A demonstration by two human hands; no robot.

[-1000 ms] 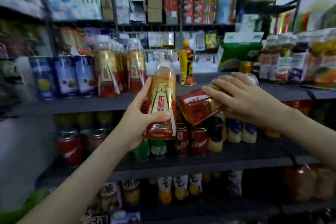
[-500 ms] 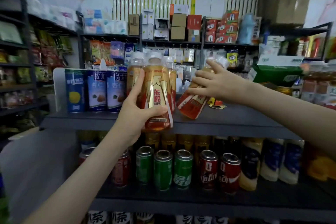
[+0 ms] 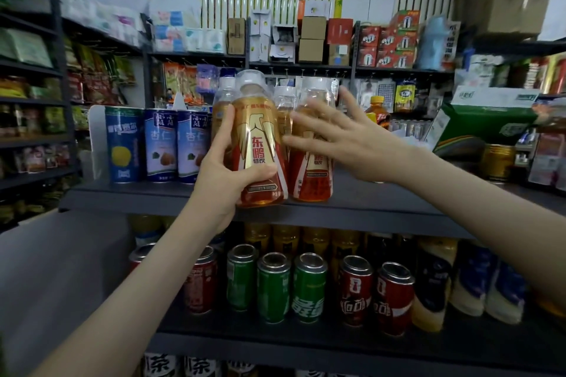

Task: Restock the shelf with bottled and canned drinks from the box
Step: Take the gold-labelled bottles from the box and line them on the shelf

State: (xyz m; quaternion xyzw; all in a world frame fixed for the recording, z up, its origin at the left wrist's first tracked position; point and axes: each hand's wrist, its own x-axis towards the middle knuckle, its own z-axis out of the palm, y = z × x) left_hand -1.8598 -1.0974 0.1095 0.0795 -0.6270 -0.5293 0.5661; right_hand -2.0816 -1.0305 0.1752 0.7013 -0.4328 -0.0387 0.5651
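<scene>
My left hand (image 3: 228, 167) grips a gold-and-red labelled drink bottle (image 3: 260, 144) upright at the front edge of the top dark shelf (image 3: 367, 205). Right beside it a second bottle of the same kind (image 3: 315, 171) stands upright on the shelf. My right hand (image 3: 340, 135) is in front of that bottle's upper half with fingers spread and straight, blurred by motion; I cannot tell whether it still touches the bottle. More of these bottles (image 3: 222, 107) stand behind.
Blue cans (image 3: 159, 144) stand left of the bottles on the top shelf. Green cans (image 3: 274, 288) and red cans (image 3: 375, 297) fill the shelf below. A green carton (image 3: 484, 122) and a gold can (image 3: 497, 162) sit at the right. Bare shelf lies right of the bottles.
My right hand stood its tilted bottle upright on the shelf and let go, fingers now spread. My left hand keeps its bottle, now at the shelf's front edge.
</scene>
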